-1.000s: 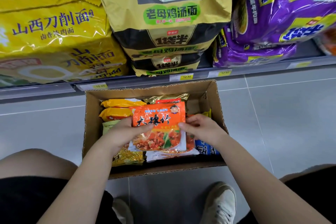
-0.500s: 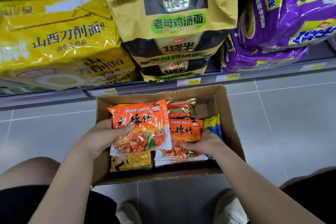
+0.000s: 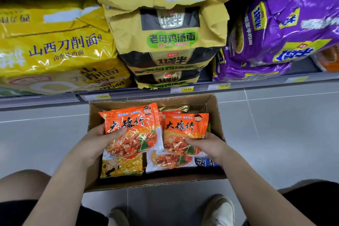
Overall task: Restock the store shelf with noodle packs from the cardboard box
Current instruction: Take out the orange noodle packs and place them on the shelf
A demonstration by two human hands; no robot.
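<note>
Gripping the left pack (image 3: 132, 126), left hand (image 3: 97, 143) thumb atop, fingers beneath; right hand (image 3: 208, 145) likewise grips right pack (image 3: 183, 130).

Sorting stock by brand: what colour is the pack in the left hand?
The pack in the left hand is orange with black characters; head view.

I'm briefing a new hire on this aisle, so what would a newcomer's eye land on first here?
Two bright orange noodle packs held side by side over the open cardboard box on the floor: the left orange pack in the left grip, the right orange pack in the right grip. Behind, the shelf is crowded with big multipacks: yellow bags left, tan bags middle, purple bags right.
</note>
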